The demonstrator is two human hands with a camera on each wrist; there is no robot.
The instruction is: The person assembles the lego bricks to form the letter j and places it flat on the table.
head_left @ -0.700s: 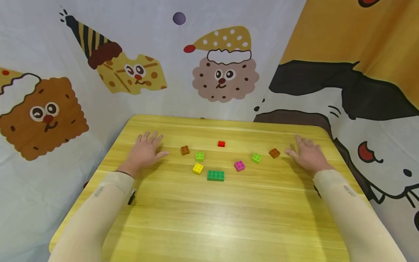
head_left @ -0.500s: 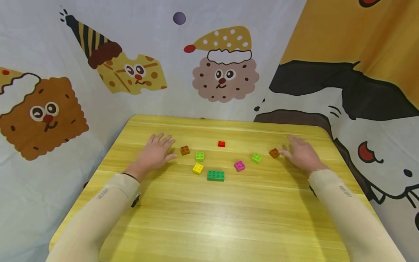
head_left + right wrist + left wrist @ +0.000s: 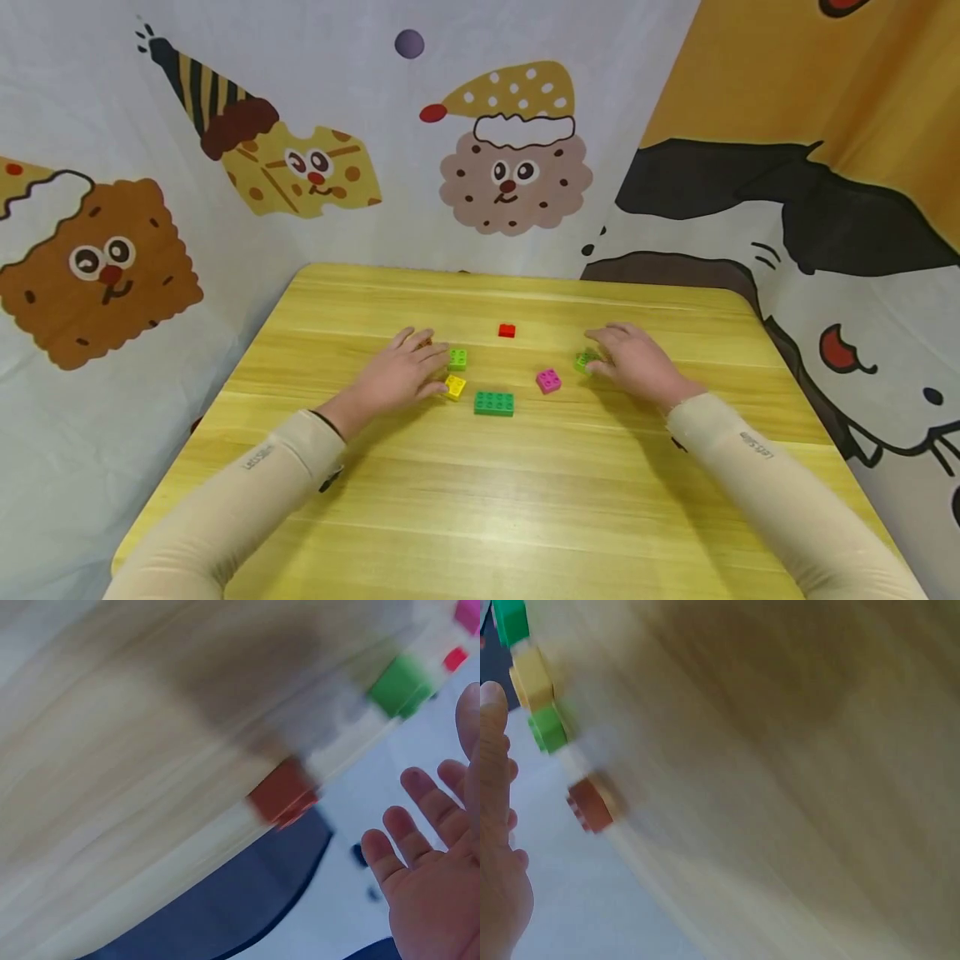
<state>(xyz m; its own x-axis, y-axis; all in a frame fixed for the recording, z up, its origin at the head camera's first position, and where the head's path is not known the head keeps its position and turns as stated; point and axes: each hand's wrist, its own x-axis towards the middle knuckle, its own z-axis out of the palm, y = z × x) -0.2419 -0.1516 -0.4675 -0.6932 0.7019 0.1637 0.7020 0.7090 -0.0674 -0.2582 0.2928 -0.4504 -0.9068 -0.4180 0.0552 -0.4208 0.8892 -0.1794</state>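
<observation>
My left hand [image 3: 397, 373] hovers with relaxed, spread fingers above the left toy bricks. Beneath its fingers a brown brick [image 3: 590, 805] is mostly covered in the head view. Close to its fingertips are a lime green brick [image 3: 458, 359] and a yellow brick [image 3: 454, 387]. My right hand [image 3: 636, 362] holds nothing and partly covers another lime green brick [image 3: 584, 360]. A second brown brick [image 3: 283, 791] shows in the right wrist view but is hidden by that hand in the head view. Between the hands lie a magenta brick [image 3: 548, 381] and a longer green brick [image 3: 494, 403].
A small red brick [image 3: 507, 331] lies farther back on the wooden table [image 3: 480, 500]. Behind the table's far edge hangs a white cloth [image 3: 337, 75] printed with cartoon figures.
Both hands have moved inward from the table's sides, the left to the right and the right to the left, over the outer bricks. The bricks still in view have not visibly moved.
</observation>
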